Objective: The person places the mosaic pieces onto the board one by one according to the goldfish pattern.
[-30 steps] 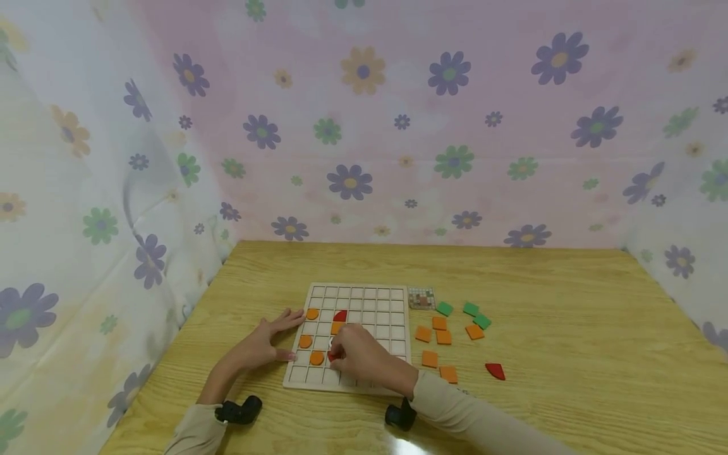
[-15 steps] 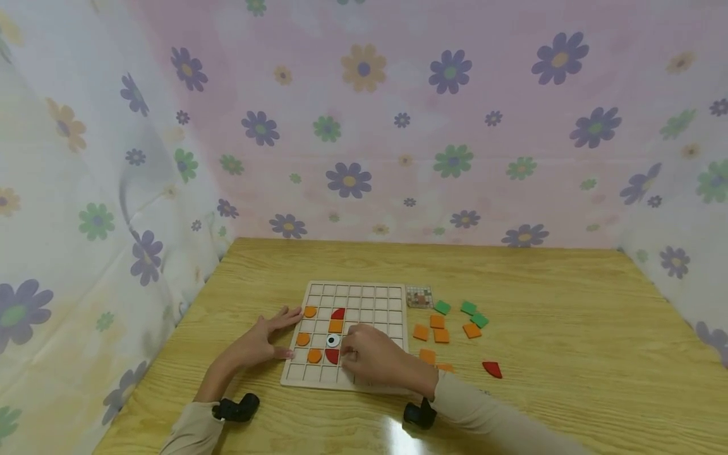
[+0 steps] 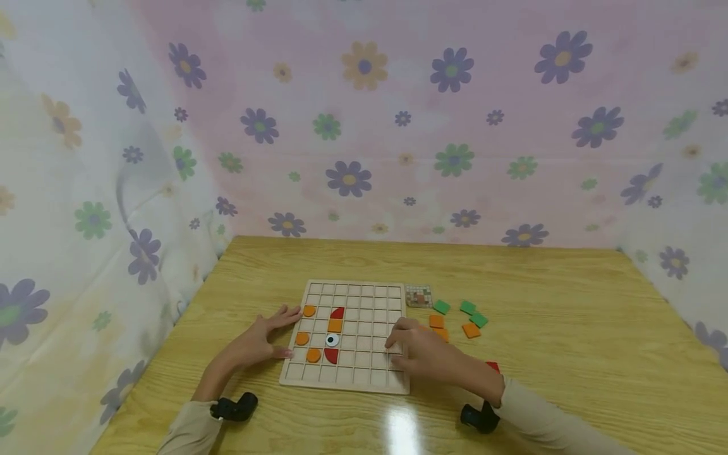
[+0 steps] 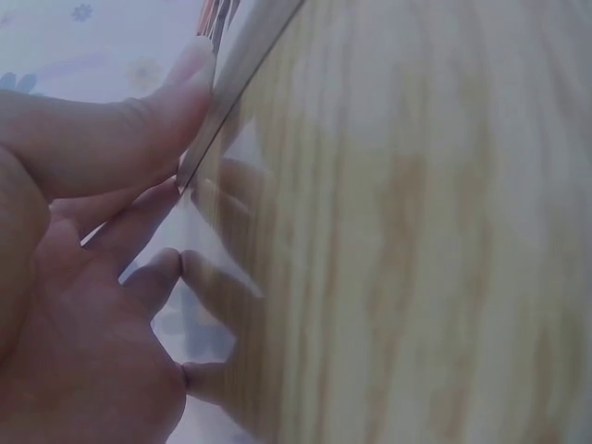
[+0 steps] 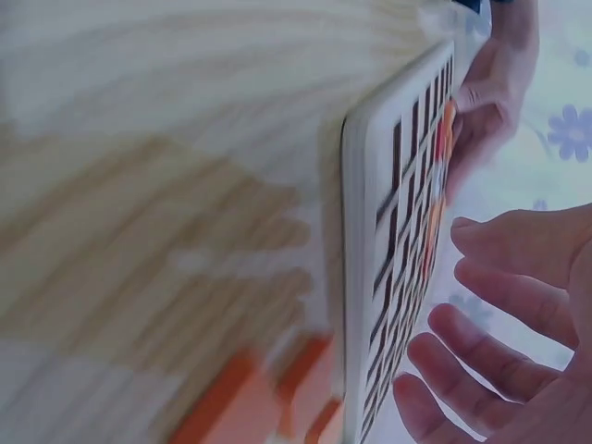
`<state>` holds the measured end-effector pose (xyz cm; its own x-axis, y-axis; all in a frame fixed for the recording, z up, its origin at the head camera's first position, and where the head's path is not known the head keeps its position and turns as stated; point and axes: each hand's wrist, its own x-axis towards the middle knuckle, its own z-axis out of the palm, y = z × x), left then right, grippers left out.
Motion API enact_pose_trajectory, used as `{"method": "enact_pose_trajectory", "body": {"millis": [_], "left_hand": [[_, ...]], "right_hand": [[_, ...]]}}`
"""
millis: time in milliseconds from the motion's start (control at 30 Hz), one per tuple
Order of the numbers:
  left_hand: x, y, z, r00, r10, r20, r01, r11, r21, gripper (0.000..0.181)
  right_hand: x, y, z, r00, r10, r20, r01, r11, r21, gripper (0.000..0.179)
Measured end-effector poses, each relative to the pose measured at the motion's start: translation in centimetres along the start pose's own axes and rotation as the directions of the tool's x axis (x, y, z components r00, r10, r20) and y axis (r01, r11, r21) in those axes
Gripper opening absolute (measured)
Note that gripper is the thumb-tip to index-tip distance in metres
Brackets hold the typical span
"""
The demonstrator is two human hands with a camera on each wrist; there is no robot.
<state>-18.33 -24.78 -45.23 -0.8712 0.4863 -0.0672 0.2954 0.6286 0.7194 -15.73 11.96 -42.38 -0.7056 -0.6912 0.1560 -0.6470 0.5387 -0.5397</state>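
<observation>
One board [image 3: 364, 328] bears three orange discs [image 3: 313, 355], two wedges [image 3: 332, 357].

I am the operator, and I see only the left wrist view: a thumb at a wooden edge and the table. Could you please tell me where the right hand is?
Observer: The right hand is over the right edge of the board.
Operator: Thank you. Does it hold any piece?
Observer: No, the right wrist view shows it empty.
Operator: And how many orange discs lie on the board?
Observer: The head view shows three orange discs.
</observation>
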Motion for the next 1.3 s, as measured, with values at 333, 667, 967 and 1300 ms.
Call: {"method": "enact_pose_trajectory", "body": {"millis": [333,667,967,1300], "left_hand": [[0.0,0.3,-0.3,1.0,-0.003,0.004,0.003,1.0,0.01,0.078],[-0.1,0.2,-0.4,1.0,-0.002,0.009,0.002,1.0,-0.002,0.079],[0.0,0.3,-0.2,1.0,-0.005,0.01,0.005,1.0,-0.004,0.078],[-0.1,0.2,-0.2,1.0,-0.001,0.016,0.002,1.0,-0.02,0.078]], "right_hand": [[-3.6,3.4,-3.4,0.993,0.113,-0.017,-0.113,0.993,0.047,0.023],[-6.1,6.1,-5.5,0.989,0.128,-0.069,-0.131,0.991,-0.042,0.024],[-8.1,7.3,-5.9,0.984,0.157,-0.081,-0.162,0.984,-0.068,0.023],[-8.5,8.8,-5.4,0.988,0.123,-0.099,-0.129,0.99,-0.057,0.023]]}}
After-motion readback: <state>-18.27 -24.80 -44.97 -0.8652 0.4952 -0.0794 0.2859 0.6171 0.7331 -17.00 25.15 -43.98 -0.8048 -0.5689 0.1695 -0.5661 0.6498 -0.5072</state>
